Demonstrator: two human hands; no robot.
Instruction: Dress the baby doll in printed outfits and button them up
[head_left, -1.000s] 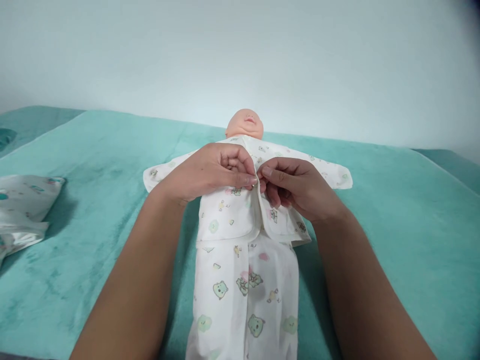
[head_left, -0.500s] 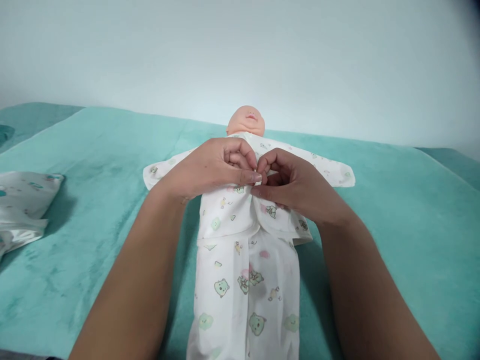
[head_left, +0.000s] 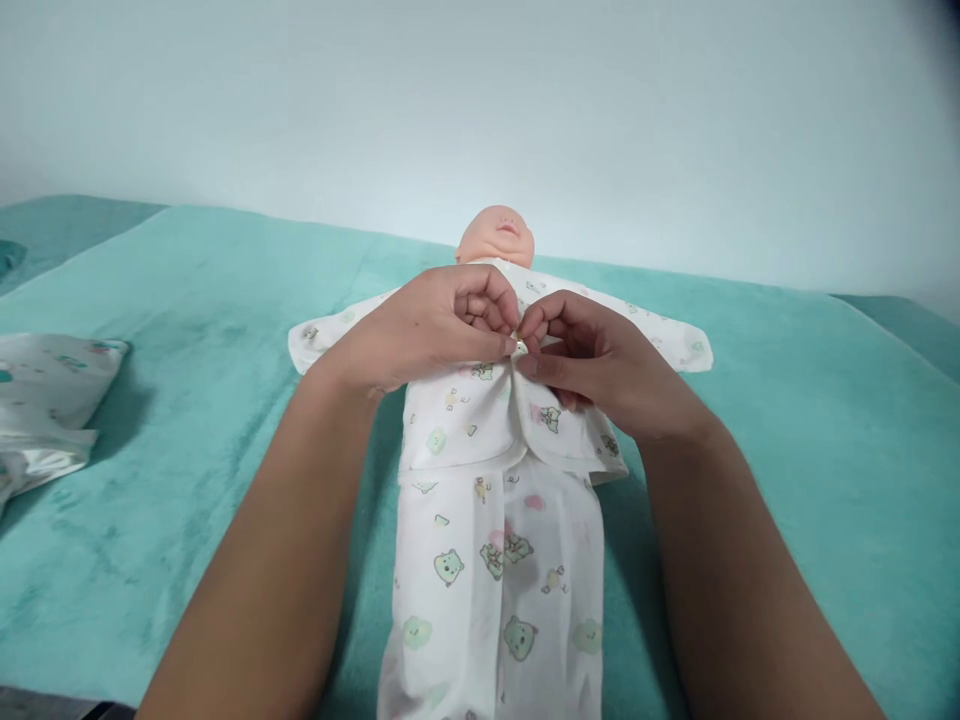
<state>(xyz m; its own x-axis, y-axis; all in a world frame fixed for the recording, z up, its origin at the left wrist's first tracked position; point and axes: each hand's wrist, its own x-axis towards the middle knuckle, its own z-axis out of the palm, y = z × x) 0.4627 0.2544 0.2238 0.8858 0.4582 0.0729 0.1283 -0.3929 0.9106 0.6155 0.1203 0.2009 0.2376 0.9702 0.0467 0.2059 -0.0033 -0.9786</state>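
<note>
A baby doll (head_left: 498, 234) lies on its back on a teal blanket (head_left: 187, 400), arms spread, dressed in a white jacket (head_left: 465, 420) and trousers (head_left: 495, 590) printed with little bears. My left hand (head_left: 431, 325) pinches the jacket's left front edge at the doll's chest. My right hand (head_left: 600, 365) pinches the right front edge, fingertips meeting the left hand's around a small snap (head_left: 519, 347). Both hands are closed on the fabric.
A folded piece of the same printed cloth (head_left: 45, 400) lies at the left edge of the blanket. A pale wall (head_left: 480, 110) stands behind the bed. The bed's front edge shows at the lower left.
Both hands have crept slightly up the doll's chest and their fingertips have drawn together on the jacket's front edges; a small snap now shows between them.
</note>
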